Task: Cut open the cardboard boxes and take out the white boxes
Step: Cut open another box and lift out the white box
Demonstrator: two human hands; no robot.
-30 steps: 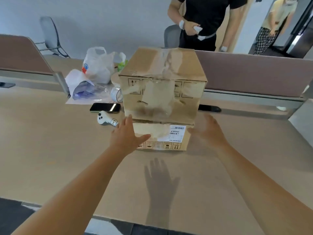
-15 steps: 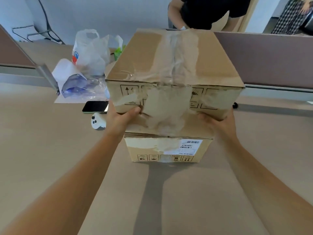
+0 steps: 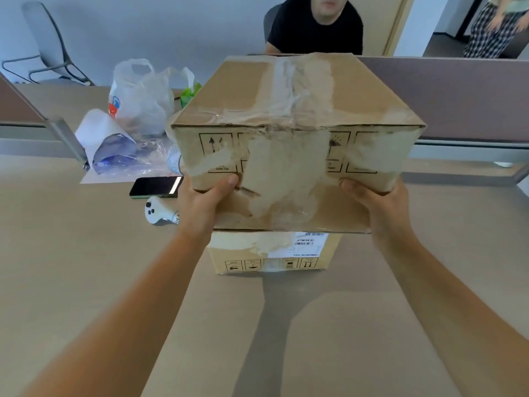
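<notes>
Not much legible here tbh. The big cardboard box point(image 3: 297, 144) has a row of black handling pictograms on its front face: the left one shows two up-arrows with "Side Up" printed under it, partly covered by tape residue. Another caption further right ends in something like "tem", rest is hidden. The smaller cardboard box point(image 3: 272, 253) underneath has a white shipping label point(image 3: 307, 243) with barcodes, text too tiny to read, plus four handling symbols along the bottom.
</notes>
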